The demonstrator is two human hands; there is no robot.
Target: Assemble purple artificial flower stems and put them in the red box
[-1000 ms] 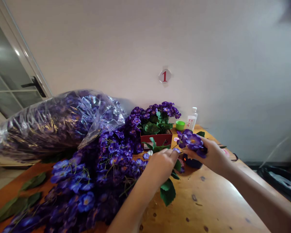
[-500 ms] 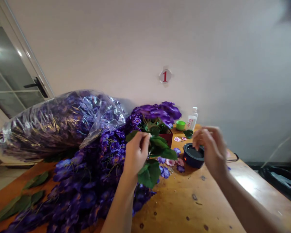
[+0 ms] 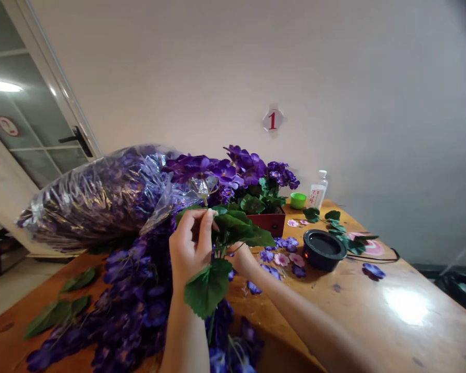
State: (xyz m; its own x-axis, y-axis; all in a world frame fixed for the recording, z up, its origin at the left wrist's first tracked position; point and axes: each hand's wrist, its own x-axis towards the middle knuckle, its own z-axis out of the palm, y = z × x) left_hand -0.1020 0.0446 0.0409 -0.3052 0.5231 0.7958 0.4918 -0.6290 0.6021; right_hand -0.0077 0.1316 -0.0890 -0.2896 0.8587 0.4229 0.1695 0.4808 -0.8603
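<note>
Basically, the left hand [image 3: 190, 246] had its grip clamped on a green-leaved purple artificial flower stem [image 3: 229, 228] and the right hand [image 3: 243, 259] had its grip together lower down, holding it upright, clear of the loose purple flower heap [image 3: 132, 311] on the wooden desk [image 3: 353, 316].

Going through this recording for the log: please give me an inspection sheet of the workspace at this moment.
Surface: wooden table, knots and scattered marks, glare at right.
Job's things: leafy artificial flower stem between the hands; purple artificial flowers heaped on the table.
Clutter: filled clear plastic bag; red box of flowers; loose blooms; dark round container; plastic bottle; green cap.
Grippers: left hand pinches the stem; right hand sits behind the leaves, grip hidden.
Cables: black cable on the table beside the container.
Surroundings: wall with numbered "1" sign; glazed door.
</note>
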